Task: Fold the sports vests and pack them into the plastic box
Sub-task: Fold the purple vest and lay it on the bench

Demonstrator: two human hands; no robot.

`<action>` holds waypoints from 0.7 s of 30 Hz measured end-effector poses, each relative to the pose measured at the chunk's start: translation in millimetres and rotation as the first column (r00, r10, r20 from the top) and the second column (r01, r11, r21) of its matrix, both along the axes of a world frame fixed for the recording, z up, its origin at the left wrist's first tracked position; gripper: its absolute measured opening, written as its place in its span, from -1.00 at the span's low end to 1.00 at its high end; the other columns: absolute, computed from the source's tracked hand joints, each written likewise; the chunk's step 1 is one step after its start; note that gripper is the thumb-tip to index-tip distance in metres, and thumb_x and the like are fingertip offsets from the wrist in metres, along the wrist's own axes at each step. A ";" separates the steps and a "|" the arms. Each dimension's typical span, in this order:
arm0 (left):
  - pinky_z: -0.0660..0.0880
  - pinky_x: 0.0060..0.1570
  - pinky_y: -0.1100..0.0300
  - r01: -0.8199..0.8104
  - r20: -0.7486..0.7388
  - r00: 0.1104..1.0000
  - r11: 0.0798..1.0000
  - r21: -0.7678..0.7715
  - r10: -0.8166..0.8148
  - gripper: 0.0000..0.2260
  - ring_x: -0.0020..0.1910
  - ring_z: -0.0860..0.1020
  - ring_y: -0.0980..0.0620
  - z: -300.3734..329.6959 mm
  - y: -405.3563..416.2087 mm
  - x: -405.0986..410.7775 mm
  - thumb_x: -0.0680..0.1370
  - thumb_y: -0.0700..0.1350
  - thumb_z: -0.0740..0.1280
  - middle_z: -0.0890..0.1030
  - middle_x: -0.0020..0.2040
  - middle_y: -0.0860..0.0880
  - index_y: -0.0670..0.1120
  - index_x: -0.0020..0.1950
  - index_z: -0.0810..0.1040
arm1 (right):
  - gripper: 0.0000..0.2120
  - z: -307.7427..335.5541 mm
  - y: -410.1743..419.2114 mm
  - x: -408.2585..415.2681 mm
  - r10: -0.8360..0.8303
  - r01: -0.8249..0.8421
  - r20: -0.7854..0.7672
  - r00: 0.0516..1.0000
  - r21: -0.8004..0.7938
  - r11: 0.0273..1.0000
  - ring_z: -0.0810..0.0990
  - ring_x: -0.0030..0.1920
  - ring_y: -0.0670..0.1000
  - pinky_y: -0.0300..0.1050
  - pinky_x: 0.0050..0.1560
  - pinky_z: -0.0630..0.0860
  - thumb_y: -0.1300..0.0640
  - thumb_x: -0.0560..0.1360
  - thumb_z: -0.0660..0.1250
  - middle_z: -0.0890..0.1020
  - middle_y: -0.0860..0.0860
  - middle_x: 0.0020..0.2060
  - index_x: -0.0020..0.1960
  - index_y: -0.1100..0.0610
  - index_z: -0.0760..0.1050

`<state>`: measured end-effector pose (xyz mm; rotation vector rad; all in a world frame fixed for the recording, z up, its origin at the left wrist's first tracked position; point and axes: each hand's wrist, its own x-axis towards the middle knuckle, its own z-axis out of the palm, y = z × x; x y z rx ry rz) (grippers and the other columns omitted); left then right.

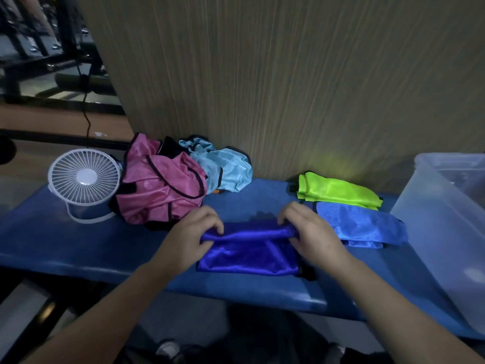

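Head view: on a blue bench (78, 248), the left hand (193, 237) and right hand (308, 232) pinch the far fold of a royal-blue vest (246, 254), apparently half folded; the plastic box (446, 227) stands at right.

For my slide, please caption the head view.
Both hands, left hand and right hand, fold a royal-blue vest on the bench.

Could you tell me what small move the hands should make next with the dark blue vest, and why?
Probably bring the gripped far edge toward the near edge. Both the left hand and right hand pinch the dark blue vest along its raised far fold, which is not yet flat on the bench.
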<state>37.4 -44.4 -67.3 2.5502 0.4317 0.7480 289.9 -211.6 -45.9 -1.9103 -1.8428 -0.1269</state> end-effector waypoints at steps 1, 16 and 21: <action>0.42 0.06 0.19 0.011 -0.031 0.999 0.999 0.047 -0.010 -0.62 0.03 0.51 0.06 -1.4 -6.9 -4.0 0.28 -0.44 0.35 0.46 0.01 0.12 -0.01 -0.06 0.53 | -0.63 -0.4 -6.7 -5.6 0.032 -0.033 0.084 0.996 0.012 0.999 0.53 -0.01 0.11 0.02 -0.08 0.50 0.38 0.25 0.26 0.51 -0.03 -0.01 -0.01 0.06 0.42; 0.46 0.07 0.20 0.222 -0.252 0.954 0.944 0.244 -0.160 -0.81 0.07 0.49 0.12 -13.5 -37.7 -35.0 0.52 0.21 0.40 0.45 0.11 0.15 0.14 0.01 0.53 | -0.68 -11.8 -79.1 -25.5 0.199 -0.135 0.237 0.951 -0.259 0.956 0.47 0.22 0.08 -0.12 0.23 0.42 -0.20 0.55 0.26 0.44 0.03 0.27 0.10 0.03 0.43; 0.46 -0.03 0.11 0.084 -0.114 0.992 0.958 0.275 -0.054 -0.76 -0.04 0.49 0.12 -14.5 -46.5 -25.0 0.61 0.18 0.28 0.48 0.00 0.15 0.08 -0.14 0.57 | -0.59 -18.4 -68.0 -33.9 0.093 -0.055 0.305 0.948 -0.128 0.990 0.52 0.03 0.06 -0.07 0.12 0.42 -0.30 0.60 0.15 0.53 0.00 0.07 -0.08 0.02 0.48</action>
